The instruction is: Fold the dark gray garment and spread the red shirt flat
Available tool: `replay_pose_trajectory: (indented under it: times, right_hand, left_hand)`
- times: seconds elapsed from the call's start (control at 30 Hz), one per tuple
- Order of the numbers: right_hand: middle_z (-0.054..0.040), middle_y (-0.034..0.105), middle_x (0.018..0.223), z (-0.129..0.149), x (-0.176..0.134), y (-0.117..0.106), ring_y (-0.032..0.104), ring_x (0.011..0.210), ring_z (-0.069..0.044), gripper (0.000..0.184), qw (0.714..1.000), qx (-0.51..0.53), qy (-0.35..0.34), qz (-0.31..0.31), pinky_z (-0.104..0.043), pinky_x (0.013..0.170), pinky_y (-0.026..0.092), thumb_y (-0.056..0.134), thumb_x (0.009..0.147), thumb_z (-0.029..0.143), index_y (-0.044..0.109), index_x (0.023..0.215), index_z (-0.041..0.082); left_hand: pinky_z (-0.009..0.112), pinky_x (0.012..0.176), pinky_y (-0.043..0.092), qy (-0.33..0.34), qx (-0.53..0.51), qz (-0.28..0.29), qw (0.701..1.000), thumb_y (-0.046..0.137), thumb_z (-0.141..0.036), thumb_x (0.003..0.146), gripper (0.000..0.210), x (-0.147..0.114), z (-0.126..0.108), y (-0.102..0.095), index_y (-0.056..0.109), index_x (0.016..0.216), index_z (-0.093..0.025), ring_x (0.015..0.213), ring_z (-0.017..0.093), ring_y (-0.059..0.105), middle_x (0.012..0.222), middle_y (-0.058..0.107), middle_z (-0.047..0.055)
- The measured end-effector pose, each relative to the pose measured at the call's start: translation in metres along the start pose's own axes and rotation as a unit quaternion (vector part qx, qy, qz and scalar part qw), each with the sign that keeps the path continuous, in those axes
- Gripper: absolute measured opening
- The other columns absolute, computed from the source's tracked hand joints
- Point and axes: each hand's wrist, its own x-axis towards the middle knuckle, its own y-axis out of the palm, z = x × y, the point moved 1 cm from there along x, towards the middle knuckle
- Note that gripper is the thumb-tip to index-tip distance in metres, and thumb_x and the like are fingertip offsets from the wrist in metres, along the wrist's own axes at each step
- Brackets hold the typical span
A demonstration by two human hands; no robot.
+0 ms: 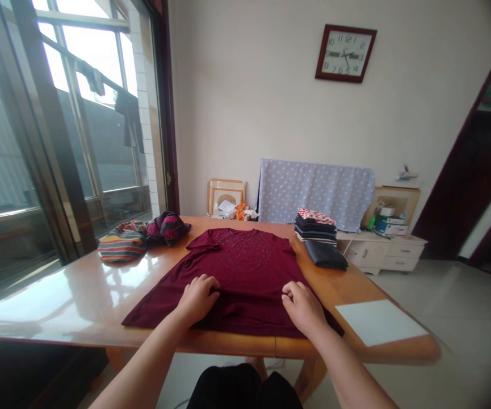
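A dark red short-sleeved shirt (245, 284) lies spread out on the wooden table, its neckline at the far side and its hem along the near edge. A round pattern of small shiny dots decorates its chest. My left hand (200, 295) rests on the lower left part of the shirt, fingers curled and closed on the cloth. On the lower right part, my right hand (302, 304) pinches the fabric with bent fingers. A shallow crease runs across the cloth between both hands. The fingertips are partly hidden.
Crumpled striped cloth (122, 243) and dark patterned cloth (168, 228) lie at the table's (79, 301) far left. A folded clothes stack (315, 226) and folded dark item (325, 254) sit far right. A white sheet (381, 322) lies near the right corner.
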Motion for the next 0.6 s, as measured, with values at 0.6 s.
replay_pose_trajectory:
  times: [0.6]
  right_hand:
    - [-0.0004, 0.064, 0.085, 0.047, -0.014, 0.005, 0.058, 0.079, -0.015, 0.016, 0.983, 0.079, -0.089, 0.142, -0.024, 0.071, 0.038, 0.057, 0.086, 0.019, 0.071, 0.081, 0.023]
  left_hand:
    - [0.027, 0.076, 0.042, 0.09, -0.126, 0.102, 0.983, 0.056, -0.015, 0.071, 0.02, -0.03, -0.026, -0.014, 0.067, 0.086, -0.021, 0.085, 0.019, 0.058, 0.091, 0.064, 0.004]
